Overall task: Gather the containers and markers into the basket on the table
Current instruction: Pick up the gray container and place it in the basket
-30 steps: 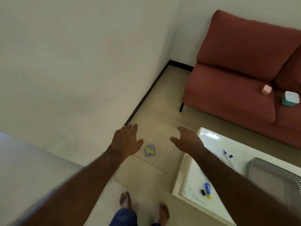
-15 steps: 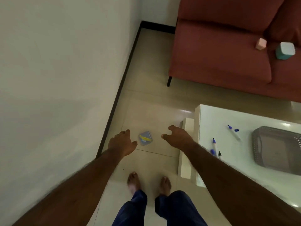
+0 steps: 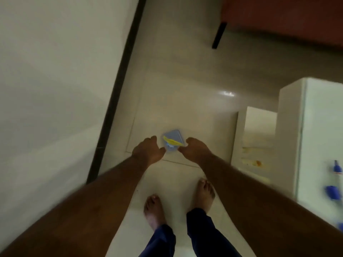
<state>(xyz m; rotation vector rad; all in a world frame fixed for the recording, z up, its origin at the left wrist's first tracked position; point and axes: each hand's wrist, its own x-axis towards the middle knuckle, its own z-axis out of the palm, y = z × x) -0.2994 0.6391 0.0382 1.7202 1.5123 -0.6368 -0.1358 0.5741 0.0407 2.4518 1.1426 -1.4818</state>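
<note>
Both hands at container on floor
Left hand [image 3: 147,152] and right hand [image 3: 196,150] flank the blue container [image 3: 173,141], fingers curled; grip unclear, blurred.

Open floor [image 3: 185,86] from 11 to 1 o'clock of the container [image 3: 173,141]. Wall [image 3: 55,80] and dark skirting [image 3: 118,80] close off 9 o'clock; white table [image 3: 289,127] blocks 3 o'clock; sofa leg [image 3: 219,35] far at 1.

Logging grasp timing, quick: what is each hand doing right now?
Left hand: fingers loosely curled beside the blue container, grip cannot be told.
Right hand: same, at its other side.
</note>
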